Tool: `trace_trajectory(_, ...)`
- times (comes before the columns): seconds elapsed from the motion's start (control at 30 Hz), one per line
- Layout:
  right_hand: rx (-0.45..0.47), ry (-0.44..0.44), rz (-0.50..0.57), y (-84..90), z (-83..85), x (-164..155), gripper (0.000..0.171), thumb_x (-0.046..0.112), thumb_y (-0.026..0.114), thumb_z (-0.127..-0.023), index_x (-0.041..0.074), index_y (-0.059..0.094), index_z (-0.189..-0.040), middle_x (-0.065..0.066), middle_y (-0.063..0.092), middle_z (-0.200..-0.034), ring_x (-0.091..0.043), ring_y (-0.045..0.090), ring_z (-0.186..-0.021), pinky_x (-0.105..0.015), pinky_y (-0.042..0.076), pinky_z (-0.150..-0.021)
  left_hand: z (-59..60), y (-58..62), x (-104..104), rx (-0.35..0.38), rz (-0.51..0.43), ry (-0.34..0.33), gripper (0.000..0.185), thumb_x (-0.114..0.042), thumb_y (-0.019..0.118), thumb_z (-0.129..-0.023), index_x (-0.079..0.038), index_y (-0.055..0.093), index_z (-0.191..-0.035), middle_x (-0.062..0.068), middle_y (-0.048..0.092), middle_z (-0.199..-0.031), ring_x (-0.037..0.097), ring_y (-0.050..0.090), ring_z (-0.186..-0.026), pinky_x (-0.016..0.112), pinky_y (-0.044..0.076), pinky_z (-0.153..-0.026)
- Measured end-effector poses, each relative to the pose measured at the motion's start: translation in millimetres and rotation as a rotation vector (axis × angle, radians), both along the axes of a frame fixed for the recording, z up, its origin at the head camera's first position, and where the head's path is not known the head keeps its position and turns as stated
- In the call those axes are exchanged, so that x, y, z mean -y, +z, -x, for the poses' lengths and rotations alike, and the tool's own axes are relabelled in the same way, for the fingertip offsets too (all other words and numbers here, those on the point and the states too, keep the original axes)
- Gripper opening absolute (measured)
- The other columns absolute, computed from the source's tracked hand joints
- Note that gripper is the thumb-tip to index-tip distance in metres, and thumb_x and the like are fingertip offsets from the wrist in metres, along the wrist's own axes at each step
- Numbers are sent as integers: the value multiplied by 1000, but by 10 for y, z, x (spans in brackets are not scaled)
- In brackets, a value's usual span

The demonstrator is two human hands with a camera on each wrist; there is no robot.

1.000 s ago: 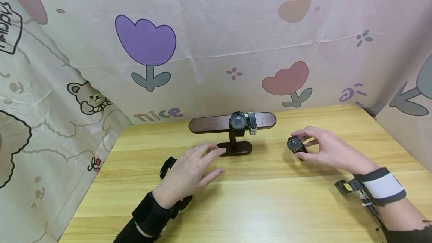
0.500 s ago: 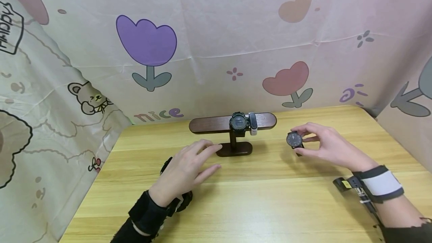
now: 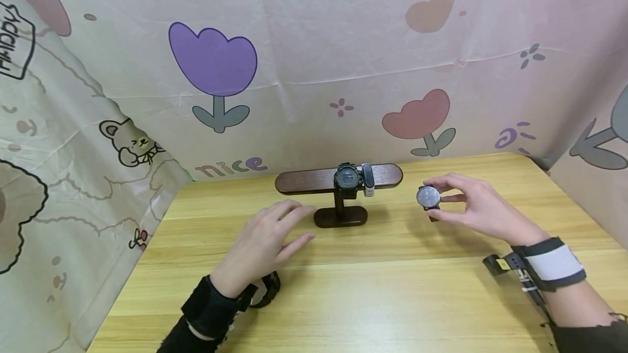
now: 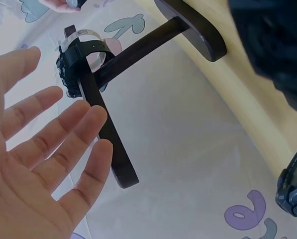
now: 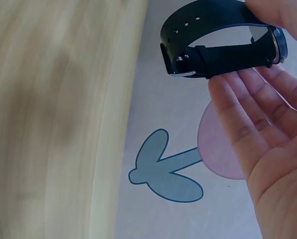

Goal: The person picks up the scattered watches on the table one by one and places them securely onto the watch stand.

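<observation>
Holding a watch (image 3: 428, 197), backdrop (image 3: 314, 42) reading "nice"

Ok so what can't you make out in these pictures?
Head view: the time on the held watch in the right hand; its dial is small and washed by glare.
Right wrist view: that dial's face, turned away from the camera.
Head view: the readout of the round watch; too small.
Left wrist view: the dark shape at top right; blurred, cut by the edge.
</observation>
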State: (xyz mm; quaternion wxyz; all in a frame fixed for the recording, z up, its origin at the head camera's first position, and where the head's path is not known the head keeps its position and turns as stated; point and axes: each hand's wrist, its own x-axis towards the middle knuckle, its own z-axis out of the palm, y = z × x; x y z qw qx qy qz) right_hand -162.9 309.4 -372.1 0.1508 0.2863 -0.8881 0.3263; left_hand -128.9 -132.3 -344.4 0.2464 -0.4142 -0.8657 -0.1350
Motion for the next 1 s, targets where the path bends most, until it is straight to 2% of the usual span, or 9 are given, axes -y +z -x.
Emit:
trace_trajectory(0.17,4,-4,13,26,12,-3,59,5,95,-79,10,71,-133,-8,75,-127,13,63,-108,-8,56,-88,10,15,22,-20,-20,-8,47,-28,84,-93,-11,70,-135,6,73,-120,20,75,-98,37,64,-82)
trace_trajectory(0.43,-4,-27,36,67,33,14,62,4,95,-79,9,70,-135,-12,75,-129,18,59,-109,-6,54,-89,23,43,74,-25,-23,19,47,-32,81,-97,-11,69,-136,7,73,-120,22,75,-97,39,64,-82)
trace_trajectory(0.77,-26,-40,72,107,94,60,63,4,95,-78,13,71,-135,-7,74,-132,17,62,-108,-6,54,-90,54,53,139,-33,-46,27,45,-31,79,-98,-10,70,-136,7,73,-116,21,74,-94,38,63,-79)
trace_trajectory(1.0,-4,-68,94,133,129,113,64,4,96,-77,14,72,-135,-6,74,-132,15,62,-108,-4,53,-89,66,74,180,-21,-49,50,45,-29,79,-98,-9,69,-137,7,73,-116,19,72,-94,37,62,-77)
